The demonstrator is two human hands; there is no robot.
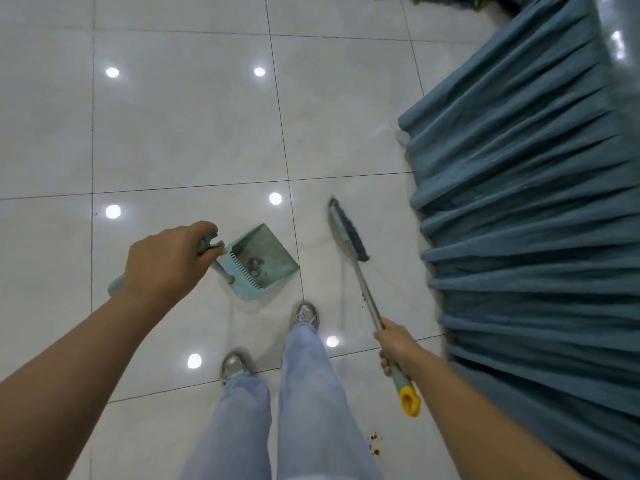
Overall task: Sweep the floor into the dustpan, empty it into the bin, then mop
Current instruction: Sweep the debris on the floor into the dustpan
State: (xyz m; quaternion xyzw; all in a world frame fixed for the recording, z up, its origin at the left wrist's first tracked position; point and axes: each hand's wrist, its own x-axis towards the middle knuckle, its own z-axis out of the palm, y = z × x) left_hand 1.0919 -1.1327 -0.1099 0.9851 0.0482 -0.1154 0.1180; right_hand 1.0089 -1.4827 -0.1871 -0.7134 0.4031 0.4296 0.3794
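Observation:
A teal dustpan (pixel 263 261) sits on the white tile floor (pixel 180 133) just ahead of my feet, with a small clump of grey debris inside by its comb teeth. My left hand (pixel 166 265) grips the top of its upright handle. My right hand (pixel 398 351) grips the broom's metal pole near its green and yellow end. The broom head (pixel 348 233), teal with dark bristles, rests on the floor to the right of the dustpan, a gap apart from it. Brown crumbs (pixel 374 445) lie on the tile beside my right leg.
A long teal pleated curtain (pixel 519 237) hangs along the right side, its hem reaching the floor close to the broom. Green leaves (pixel 450 0) show at the top edge. My feet in silver shoes (pixel 306 315) stand behind the dustpan.

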